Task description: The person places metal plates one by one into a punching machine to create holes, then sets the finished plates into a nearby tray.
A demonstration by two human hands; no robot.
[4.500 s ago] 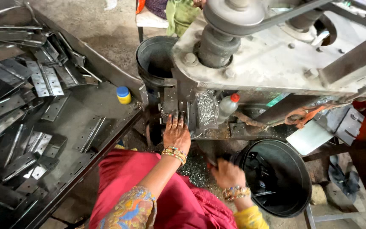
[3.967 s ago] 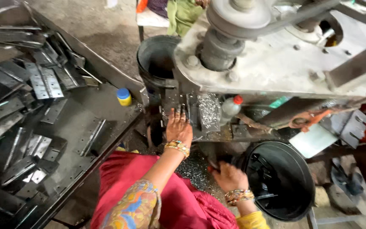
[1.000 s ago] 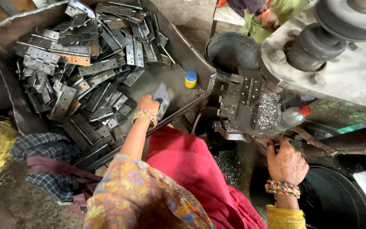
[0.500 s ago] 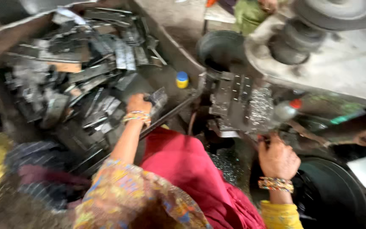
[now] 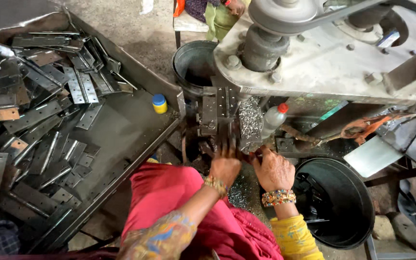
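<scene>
Under the grey machine body [image 5: 323, 62], both hands meet at the fixture: the left hand [image 5: 225, 166] reaches its fingers up against the metal jig plate [image 5: 216, 108], while the right hand [image 5: 274, 169] curls beside it, touching the pile of bright shavings [image 5: 250, 120]; whether either hand clamps anything I cannot tell, as the fingertips are blurred. Just right of the hands stands a black bucket [image 5: 335, 202]. Well to their left, a metal tray [image 5: 121, 144] holds many flat hinges [image 5: 34, 115] and a small yellow bottle [image 5: 159, 103].
</scene>
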